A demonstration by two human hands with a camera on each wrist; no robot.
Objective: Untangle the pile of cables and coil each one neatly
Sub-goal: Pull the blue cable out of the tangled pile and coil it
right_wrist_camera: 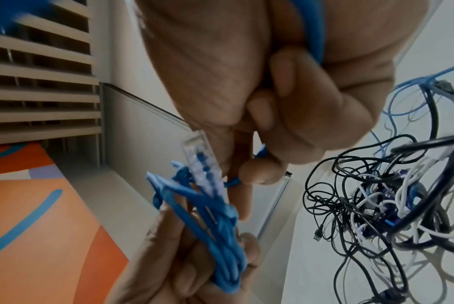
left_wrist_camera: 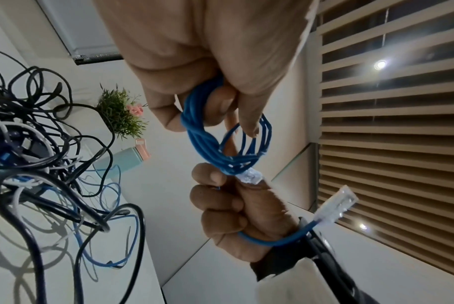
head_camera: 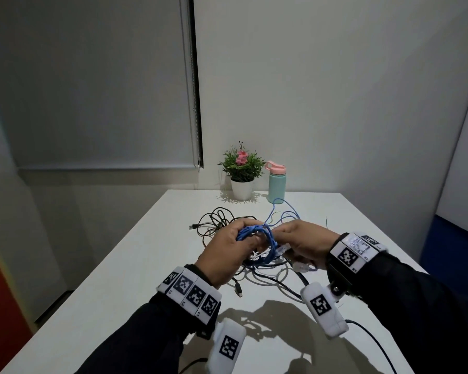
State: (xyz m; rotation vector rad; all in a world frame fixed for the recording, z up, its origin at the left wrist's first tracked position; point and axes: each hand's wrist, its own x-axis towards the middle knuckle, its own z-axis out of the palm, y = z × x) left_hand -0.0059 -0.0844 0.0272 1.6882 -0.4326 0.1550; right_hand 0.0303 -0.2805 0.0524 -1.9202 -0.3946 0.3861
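Your left hand [head_camera: 222, 255] grips the blue cable [left_wrist_camera: 207, 144], wound into a small coil and held above the table [head_camera: 125, 279], fingers curled through the loops. Your right hand [head_camera: 305, 244] pinches the tail near its clear plug [left_wrist_camera: 250, 177]. The cable looks light and springy, so the loops may pop open; hold the bundle where the strands cross, never by the brittle plug clip.

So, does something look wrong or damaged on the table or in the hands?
No damage shows. The blue cable is coiled in the left hand, and the right hand pinches its end. The odd part is the cable pile beneath: black, white and blue cables knotted together.
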